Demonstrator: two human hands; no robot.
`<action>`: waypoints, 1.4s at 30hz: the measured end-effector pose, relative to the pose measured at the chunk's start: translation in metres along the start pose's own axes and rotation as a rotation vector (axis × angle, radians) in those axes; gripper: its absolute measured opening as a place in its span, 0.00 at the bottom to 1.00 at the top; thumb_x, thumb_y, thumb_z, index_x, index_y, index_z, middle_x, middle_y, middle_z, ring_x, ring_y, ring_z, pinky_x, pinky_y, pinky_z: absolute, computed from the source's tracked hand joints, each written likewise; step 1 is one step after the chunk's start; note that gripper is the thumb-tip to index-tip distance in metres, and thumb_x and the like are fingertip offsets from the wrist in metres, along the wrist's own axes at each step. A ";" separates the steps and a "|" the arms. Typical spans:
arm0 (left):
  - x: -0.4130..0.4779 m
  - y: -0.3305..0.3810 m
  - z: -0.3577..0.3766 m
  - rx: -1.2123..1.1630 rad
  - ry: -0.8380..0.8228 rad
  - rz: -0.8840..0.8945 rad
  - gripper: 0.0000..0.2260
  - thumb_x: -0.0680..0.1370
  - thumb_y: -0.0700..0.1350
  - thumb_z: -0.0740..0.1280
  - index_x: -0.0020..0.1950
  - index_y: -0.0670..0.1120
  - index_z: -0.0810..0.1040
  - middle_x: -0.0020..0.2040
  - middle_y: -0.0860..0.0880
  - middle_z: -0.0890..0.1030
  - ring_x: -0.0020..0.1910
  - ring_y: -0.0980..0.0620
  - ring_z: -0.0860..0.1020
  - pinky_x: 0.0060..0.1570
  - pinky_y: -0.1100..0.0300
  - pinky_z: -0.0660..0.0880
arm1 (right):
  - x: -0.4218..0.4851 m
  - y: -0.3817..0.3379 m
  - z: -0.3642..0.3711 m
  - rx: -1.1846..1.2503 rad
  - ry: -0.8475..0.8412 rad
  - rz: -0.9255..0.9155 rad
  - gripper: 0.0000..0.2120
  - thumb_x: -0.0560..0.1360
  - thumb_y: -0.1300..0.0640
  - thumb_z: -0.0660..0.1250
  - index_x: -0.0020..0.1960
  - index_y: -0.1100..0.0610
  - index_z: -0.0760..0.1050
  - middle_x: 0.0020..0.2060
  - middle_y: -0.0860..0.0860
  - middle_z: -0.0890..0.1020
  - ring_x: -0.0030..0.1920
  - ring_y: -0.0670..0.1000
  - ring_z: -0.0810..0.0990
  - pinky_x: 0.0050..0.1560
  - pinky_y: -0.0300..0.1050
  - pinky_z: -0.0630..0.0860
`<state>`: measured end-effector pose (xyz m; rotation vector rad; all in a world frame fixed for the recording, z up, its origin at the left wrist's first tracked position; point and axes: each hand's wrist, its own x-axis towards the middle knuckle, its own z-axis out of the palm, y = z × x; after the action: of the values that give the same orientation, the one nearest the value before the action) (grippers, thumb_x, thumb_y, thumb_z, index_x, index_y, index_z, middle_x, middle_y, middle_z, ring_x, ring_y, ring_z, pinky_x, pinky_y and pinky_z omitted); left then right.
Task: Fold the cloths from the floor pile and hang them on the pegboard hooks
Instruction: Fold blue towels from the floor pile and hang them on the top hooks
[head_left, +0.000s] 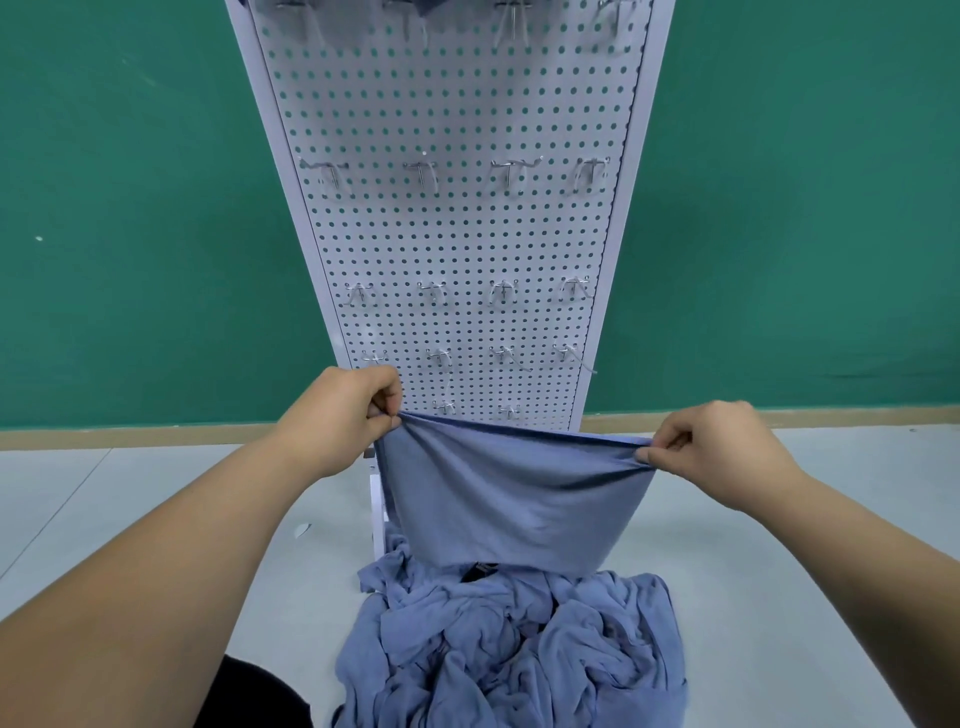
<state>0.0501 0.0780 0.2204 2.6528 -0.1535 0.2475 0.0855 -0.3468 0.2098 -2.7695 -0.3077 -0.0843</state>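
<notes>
Left hand (358, 410) and right hand (711, 441) each pinching a top corner of one blue cloth (509, 499), grip clamped. Cloth hanging stretched before the pegboard (452, 234) base, above the floor pile (519, 639). Hooks (421, 171) in view mostly sitting bare, big pile remaining. Judging it early.

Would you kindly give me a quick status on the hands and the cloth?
Left hand and right hand pinch blue cloth by top corners. Cloth hangs spread over pile. Middle hooks bare.

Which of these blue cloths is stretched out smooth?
The cloth pinched at its top corners by left hand and right hand; others lie crumpled in the pile.
</notes>
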 end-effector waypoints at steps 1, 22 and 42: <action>0.000 0.001 0.000 -0.003 -0.001 -0.004 0.15 0.75 0.37 0.76 0.40 0.54 0.74 0.36 0.53 0.81 0.33 0.50 0.82 0.37 0.54 0.81 | -0.001 -0.002 0.001 0.004 -0.004 0.031 0.12 0.70 0.45 0.82 0.34 0.48 0.83 0.29 0.42 0.84 0.33 0.43 0.82 0.34 0.40 0.75; 0.000 -0.006 -0.001 -0.018 -0.076 -0.109 0.13 0.75 0.38 0.77 0.45 0.53 0.78 0.40 0.54 0.83 0.37 0.53 0.82 0.43 0.56 0.81 | -0.001 0.007 -0.006 0.462 -0.015 0.011 0.10 0.70 0.57 0.84 0.42 0.48 0.84 0.34 0.47 0.85 0.34 0.47 0.79 0.44 0.48 0.79; -0.001 0.034 0.018 -0.922 -0.069 -0.700 0.08 0.77 0.46 0.78 0.47 0.42 0.83 0.41 0.44 0.86 0.40 0.47 0.83 0.52 0.49 0.85 | 0.000 -0.023 0.008 1.001 0.001 0.285 0.15 0.80 0.56 0.73 0.51 0.70 0.77 0.36 0.56 0.82 0.38 0.53 0.76 0.41 0.50 0.77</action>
<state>0.0471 0.0391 0.2194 1.6572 0.5141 -0.1314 0.0808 -0.3223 0.2100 -1.7882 0.0573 0.1142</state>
